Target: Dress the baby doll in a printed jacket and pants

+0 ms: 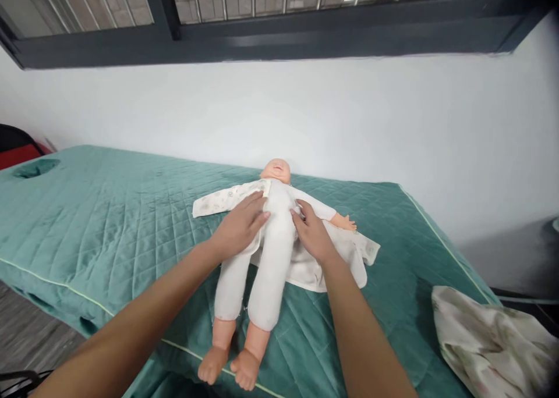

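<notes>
A baby doll (279, 229) with a white cloth body and plastic head, hands and feet lies on its back. Its feet point toward me. A pale printed baby shirt (231, 198) has one sleeve over the doll's arm on the left. The shirt's other half spreads out beneath the bare white arm on the right. My left hand (239, 223) rests on the shirt and the doll's side, fingers extended and thumb apart. Against the opposite side of the torso, my right hand (311, 230) has its fingers bent and closed on the doll; their tips are partly hidden.
The doll lies across a green quilted bed (113, 212), which has a face hole (37, 168) at the far left. A crumpled patterned cloth (493, 345) is at the right front. Behind the bed stand a white wall (174, 107) and a dark-framed barred window (279, 34).
</notes>
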`<state>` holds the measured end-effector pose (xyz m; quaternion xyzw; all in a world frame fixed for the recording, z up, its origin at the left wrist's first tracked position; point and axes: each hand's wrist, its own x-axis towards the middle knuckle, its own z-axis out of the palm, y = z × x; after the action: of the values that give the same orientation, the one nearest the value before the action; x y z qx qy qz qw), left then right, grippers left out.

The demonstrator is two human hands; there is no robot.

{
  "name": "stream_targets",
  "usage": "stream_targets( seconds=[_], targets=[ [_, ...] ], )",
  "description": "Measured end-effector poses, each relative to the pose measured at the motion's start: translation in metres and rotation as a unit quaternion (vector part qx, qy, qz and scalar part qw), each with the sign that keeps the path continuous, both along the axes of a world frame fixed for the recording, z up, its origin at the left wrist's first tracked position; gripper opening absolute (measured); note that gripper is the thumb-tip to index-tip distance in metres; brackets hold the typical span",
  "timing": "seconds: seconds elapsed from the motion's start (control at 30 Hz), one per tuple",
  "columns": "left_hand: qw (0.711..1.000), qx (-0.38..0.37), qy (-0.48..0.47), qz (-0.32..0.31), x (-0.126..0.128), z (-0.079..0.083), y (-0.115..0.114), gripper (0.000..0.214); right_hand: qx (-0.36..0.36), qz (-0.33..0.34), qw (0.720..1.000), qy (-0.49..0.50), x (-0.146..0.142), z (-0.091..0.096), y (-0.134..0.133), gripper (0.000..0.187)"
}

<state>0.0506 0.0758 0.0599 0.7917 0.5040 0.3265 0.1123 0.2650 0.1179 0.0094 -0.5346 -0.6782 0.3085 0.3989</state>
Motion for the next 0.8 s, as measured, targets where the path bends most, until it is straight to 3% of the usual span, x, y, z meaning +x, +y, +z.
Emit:
stream_targets(
  seconds=[0.1, 0.2, 0.33, 0.43, 0.53, 0.67, 0.8],
  targets=[
    [0.999, -0.011, 0.052, -0.004, 0.02, 0.009, 0.013, 0.043, 0.011, 0.007, 1.0, 0.0, 0.001, -0.002, 0.001, 0.054],
    [0.999, 0.03, 0.028, 0.016, 0.04, 0.031, 0.027, 0.034, 0.018, 0.01, 1.0, 0.0, 0.001, 0.0, 0.0, 0.054],
    [0.994, 0.002, 0.093, -0.061, 0.08, 0.055, 0.058, 0.032, 0.021, 0.028, 0.999, 0.024, 0.0, 0.005, -0.001, 0.05],
    [0.952, -0.064, 0.256, -0.154, 0.12, 0.055, 0.083, 0.042, 0.044, 0.053, 0.996, 0.062, -0.002, 0.006, -0.002, 0.043],
    [0.903, -0.123, 0.363, -0.192, 0.149, 0.05, 0.102, 0.058, 0.031, 0.068, 0.994, 0.075, -0.003, 0.007, -0.004, 0.04],
    [0.894, -0.141, 0.384, -0.182, 0.153, 0.046, 0.119, 0.041, -0.016, 0.105, 0.992, 0.073, 0.006, 0.015, -0.009, 0.039],
    [0.912, -0.112, 0.355, -0.169, 0.136, 0.046, 0.132, 0.032, -0.056, 0.137, 0.984, 0.098, 0.031, 0.025, -0.01, 0.035]
  ],
)
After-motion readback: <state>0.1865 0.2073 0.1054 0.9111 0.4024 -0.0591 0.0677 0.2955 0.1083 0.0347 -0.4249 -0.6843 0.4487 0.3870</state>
